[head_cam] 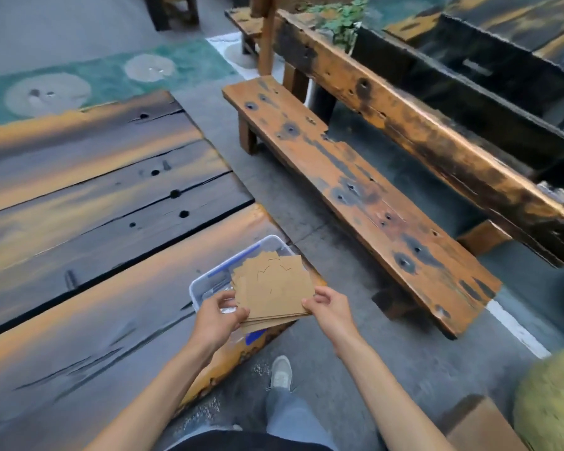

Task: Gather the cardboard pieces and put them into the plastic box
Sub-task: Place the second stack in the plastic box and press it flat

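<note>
Holding a fanned stack of brown cardboard pieces [272, 289] between both hands, you have it hovering over the clear plastic box [205, 283], which it largely covers. Your left hand [217, 319] pinches the stack's near left corner, thumb on top and fingers curled underneath. Your right hand [328, 307] grips the near right edge the same way, fingers closed on the cardboard. The top piece shows a jagged cut line. The box has a blue strip along its rim and sits at the near right corner of the dark, orange-streaked wooden table [88, 255]. To the right, well apart from the table, stands a worn wooden bench [365, 203]. Your pale shoe [281, 372] rests on the grey pavement below.
</note>
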A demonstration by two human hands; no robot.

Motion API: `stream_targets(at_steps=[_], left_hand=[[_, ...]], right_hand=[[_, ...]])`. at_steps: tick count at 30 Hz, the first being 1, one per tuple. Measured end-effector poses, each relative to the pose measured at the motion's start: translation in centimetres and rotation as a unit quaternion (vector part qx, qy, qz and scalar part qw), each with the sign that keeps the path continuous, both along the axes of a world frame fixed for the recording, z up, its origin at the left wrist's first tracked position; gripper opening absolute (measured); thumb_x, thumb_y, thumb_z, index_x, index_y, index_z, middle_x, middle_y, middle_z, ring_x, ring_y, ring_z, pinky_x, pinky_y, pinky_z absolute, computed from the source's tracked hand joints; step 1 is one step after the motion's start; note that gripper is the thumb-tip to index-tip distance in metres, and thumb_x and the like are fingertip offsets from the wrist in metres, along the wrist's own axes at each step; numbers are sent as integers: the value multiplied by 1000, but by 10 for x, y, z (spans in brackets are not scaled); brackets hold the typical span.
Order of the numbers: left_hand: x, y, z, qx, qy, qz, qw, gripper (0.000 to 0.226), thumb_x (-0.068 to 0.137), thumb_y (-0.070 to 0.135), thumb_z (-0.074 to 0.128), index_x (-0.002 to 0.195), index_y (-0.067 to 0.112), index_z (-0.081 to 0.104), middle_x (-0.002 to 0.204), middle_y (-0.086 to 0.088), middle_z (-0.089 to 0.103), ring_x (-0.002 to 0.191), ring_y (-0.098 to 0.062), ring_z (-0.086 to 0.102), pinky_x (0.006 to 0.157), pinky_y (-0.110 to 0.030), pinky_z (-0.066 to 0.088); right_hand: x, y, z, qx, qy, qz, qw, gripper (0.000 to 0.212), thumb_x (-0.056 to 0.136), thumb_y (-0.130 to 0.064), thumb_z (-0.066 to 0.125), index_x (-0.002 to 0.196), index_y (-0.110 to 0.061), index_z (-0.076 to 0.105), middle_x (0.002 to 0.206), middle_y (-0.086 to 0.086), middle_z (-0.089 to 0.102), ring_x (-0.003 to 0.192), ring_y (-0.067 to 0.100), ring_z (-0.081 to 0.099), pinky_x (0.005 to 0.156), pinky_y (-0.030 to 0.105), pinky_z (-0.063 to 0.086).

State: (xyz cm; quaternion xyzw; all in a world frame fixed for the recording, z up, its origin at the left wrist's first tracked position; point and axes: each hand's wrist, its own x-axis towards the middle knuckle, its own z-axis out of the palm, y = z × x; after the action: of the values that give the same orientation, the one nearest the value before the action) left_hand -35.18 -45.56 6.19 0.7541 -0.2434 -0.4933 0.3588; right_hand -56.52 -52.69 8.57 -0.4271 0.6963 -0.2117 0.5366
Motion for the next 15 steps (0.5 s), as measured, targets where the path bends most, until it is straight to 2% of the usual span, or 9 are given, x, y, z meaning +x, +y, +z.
stream_targets(at_steps=[2,4,6,8,10,13,15], left_hand=[[-1,-10,-8,14,-16,12,1000,48,83,9,80,128,9,62,115,-7,68,99,-24,70,92,-45,60],[-5,-18,-14,31,-37,21,999,45,82,11,80,123,12,61,114,-4,67,98,-18,68,93,-42,58],[-10,-23,-19,53,-64,34,996,41,80,12,80,116,16,60,109,-1,66,92,-13,65,85,-34,54],[-14,-26,-25,75,-78,46,993,41,79,11,81,110,17,57,99,3,64,94,-21,66,80,-34,52],[-19,-27,-29,100,-91,43,990,42,78,12,82,112,16,57,93,7,63,93,-23,66,70,-27,47],[-27,-24,-34,121,-126,32,984,48,78,13,80,121,10,60,99,4,64,84,-18,61,60,-21,40],[-31,-24,-36,123,-145,24,982,50,77,13,79,123,8,61,105,0,67,83,-18,61,61,-22,43]], right_hand=[[5,-20,-5,0,23,37,999,34,88,0,72,121,-1,67,97,4,70,87,14,68,83,17,54],[9,-39,-10,5,56,74,996,37,86,-4,74,122,-5,69,109,9,72,99,22,70,96,32,54],[15,-55,-15,-1,91,124,988,36,83,-10,77,119,-12,70,111,6,73,99,19,68,97,33,52],[21,-71,-22,-17,138,183,973,38,82,-18,79,119,-20,71,111,-1,73,103,16,66,98,34,50],[26,-81,-26,-26,183,233,955,32,83,-24,77,114,-28,71,107,-7,73,108,17,64,96,35,51],[31,-86,-29,-30,248,308,918,27,85,-30,73,112,-30,70,111,-5,75,112,24,65,93,38,54],[33,-88,-31,-44,290,357,887,31,88,-30,68,119,-31,66,117,-1,73,113,27,65,92,40,55]])
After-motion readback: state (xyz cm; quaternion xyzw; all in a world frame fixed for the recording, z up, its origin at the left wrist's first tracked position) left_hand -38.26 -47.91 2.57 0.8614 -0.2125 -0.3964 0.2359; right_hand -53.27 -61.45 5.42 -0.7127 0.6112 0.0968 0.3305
